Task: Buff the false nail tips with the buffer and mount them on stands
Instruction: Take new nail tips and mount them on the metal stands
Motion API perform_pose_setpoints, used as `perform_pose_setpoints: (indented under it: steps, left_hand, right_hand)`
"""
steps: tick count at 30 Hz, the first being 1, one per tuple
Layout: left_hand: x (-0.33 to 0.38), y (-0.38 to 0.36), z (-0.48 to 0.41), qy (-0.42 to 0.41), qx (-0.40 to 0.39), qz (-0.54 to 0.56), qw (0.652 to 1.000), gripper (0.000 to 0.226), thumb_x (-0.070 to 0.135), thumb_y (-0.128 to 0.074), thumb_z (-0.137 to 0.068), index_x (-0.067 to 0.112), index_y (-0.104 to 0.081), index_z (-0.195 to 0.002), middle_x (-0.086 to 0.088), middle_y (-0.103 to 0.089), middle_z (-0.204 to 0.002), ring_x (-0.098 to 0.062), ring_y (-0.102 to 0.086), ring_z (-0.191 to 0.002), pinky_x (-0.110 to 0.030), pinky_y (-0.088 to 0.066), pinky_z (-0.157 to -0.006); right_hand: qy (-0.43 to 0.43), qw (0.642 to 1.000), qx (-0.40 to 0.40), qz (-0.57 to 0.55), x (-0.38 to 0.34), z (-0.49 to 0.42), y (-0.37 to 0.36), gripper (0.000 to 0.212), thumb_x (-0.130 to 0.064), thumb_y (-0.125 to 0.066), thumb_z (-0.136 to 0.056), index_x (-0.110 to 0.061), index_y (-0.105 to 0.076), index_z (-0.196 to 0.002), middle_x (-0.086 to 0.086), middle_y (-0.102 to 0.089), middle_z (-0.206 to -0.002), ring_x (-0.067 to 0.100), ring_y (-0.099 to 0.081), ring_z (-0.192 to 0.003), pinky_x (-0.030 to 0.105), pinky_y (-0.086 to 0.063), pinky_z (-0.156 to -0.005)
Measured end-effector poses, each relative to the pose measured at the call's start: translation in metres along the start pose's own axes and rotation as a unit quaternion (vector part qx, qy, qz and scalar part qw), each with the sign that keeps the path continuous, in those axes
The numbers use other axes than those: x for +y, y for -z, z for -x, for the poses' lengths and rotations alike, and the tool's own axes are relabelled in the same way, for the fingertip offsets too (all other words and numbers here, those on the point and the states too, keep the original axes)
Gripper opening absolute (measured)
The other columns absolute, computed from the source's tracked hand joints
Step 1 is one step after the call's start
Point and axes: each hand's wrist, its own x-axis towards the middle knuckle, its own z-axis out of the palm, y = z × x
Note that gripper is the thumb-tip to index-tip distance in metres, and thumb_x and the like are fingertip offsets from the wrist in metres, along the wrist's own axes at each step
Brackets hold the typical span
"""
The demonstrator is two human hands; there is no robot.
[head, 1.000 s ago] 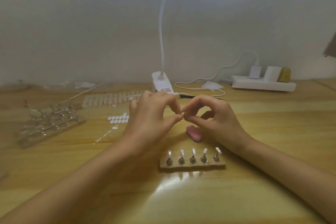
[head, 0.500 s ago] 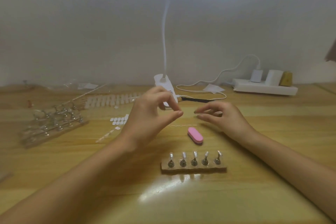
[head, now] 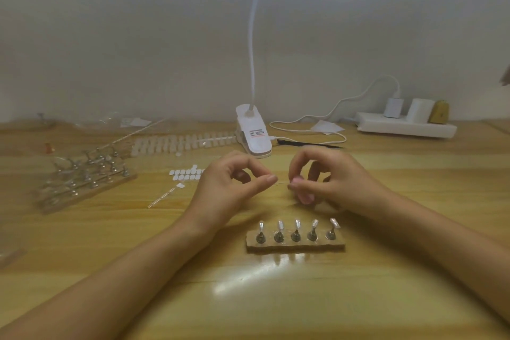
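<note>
My left hand (head: 229, 188) hovers over the wooden table and pinches a small clear nail tip (head: 281, 183) between thumb and forefinger; the tip is barely visible. My right hand (head: 328, 182) grips the pink buffer (head: 305, 197), whose end meets the tip. In front of both hands lies a wooden base (head: 295, 246) with several upright metal stands, each topped by a small clear piece.
A strip of white nail tips (head: 176, 143) and a sheet of white pads (head: 186, 174) lie behind my left hand. More metal stands on a board (head: 82, 179) are at the left. A clip lamp (head: 253, 135), its cable and a power strip (head: 405, 125) stand at the back.
My right hand left the left hand, took the pink buffer off the table and brought it up to the nail tip. My left hand kept its pinch.
</note>
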Motion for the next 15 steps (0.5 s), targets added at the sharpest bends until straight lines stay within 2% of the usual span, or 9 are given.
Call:
perform_pose_setpoints:
  steps: [2,5,7,9,12,14,15]
  left_hand:
    - [-0.002,0.0,0.001,-0.004,-0.006,-0.001,1.0,0.011,0.028,-0.081,-0.076,0.025,-0.072,-0.071,0.005,-0.068,-0.088,-0.003,-0.053,-0.071,-0.011,-0.044,-0.068]
    - [-0.003,-0.001,0.001,-0.013,-0.022,-0.008,1.0,0.008,0.027,-0.079,-0.079,0.025,-0.074,-0.074,0.008,-0.068,-0.086,-0.002,-0.052,-0.069,-0.011,-0.043,-0.066]
    - [-0.003,-0.002,0.001,-0.005,-0.02,0.001,1.0,0.007,0.027,-0.078,-0.08,0.027,-0.074,-0.075,0.011,-0.066,-0.084,-0.001,-0.049,-0.067,-0.01,-0.042,-0.062]
    - [-0.004,-0.001,0.001,0.0,-0.015,0.006,1.0,0.007,0.027,-0.077,-0.082,0.027,-0.074,-0.075,0.015,-0.064,-0.081,0.0,-0.048,-0.065,-0.009,-0.04,-0.06]
    - [-0.004,0.0,0.002,-0.007,-0.017,0.008,1.0,0.007,0.026,-0.075,-0.083,0.024,-0.073,-0.077,0.02,-0.061,-0.074,0.002,-0.048,-0.063,-0.008,-0.038,-0.059]
    - [-0.004,0.0,0.002,-0.014,-0.02,0.003,1.0,0.008,0.025,-0.076,-0.083,0.024,-0.072,-0.076,0.015,-0.064,-0.078,0.001,-0.052,-0.068,-0.011,-0.04,-0.062]
    - [-0.004,0.001,0.002,-0.016,-0.02,-0.001,1.0,0.008,0.025,-0.077,-0.082,0.024,-0.072,-0.075,0.011,-0.066,-0.082,0.0,-0.054,-0.071,-0.013,-0.042,-0.065]
  right_hand:
    - [0.01,0.998,0.052,-0.03,0.0,0.001,-0.002,0.021,-0.013,-0.081,-0.081,-0.016,-0.06,-0.084,-0.01,-0.064,-0.078,0.01,-0.066,-0.065,0.015,-0.048,-0.055]
    - [0.059,0.994,0.072,0.056,-0.003,0.001,-0.007,0.021,-0.011,-0.083,-0.079,-0.02,-0.065,-0.084,-0.005,-0.059,-0.09,0.01,-0.062,-0.075,0.008,-0.044,-0.059]
    - [0.042,0.995,0.062,0.063,-0.002,0.0,-0.011,0.019,-0.014,-0.084,-0.078,-0.023,-0.069,-0.085,-0.006,-0.06,-0.092,0.007,-0.061,-0.074,0.009,-0.045,-0.063]
    - [0.0,0.999,0.041,0.023,-0.003,-0.002,-0.009,0.02,-0.014,-0.083,-0.078,-0.026,-0.072,-0.091,-0.005,-0.063,-0.098,0.005,-0.062,-0.074,0.014,-0.05,-0.065]
    - [-0.034,0.997,-0.068,-0.004,-0.002,-0.003,0.004,0.031,-0.009,-0.077,-0.085,-0.028,-0.073,-0.108,-0.007,-0.069,-0.107,0.004,-0.065,-0.084,0.03,-0.06,-0.07]
    - [-0.028,0.996,-0.085,-0.011,-0.002,-0.002,0.011,0.026,-0.011,-0.074,-0.089,-0.029,-0.075,-0.107,-0.01,-0.072,-0.102,0.004,-0.066,-0.088,0.032,-0.061,-0.07]
    - [-0.037,0.996,-0.071,-0.04,-0.002,-0.001,0.012,0.023,-0.011,-0.072,-0.09,-0.029,-0.076,-0.103,-0.007,-0.073,-0.099,0.006,-0.068,-0.086,0.03,-0.061,-0.064]
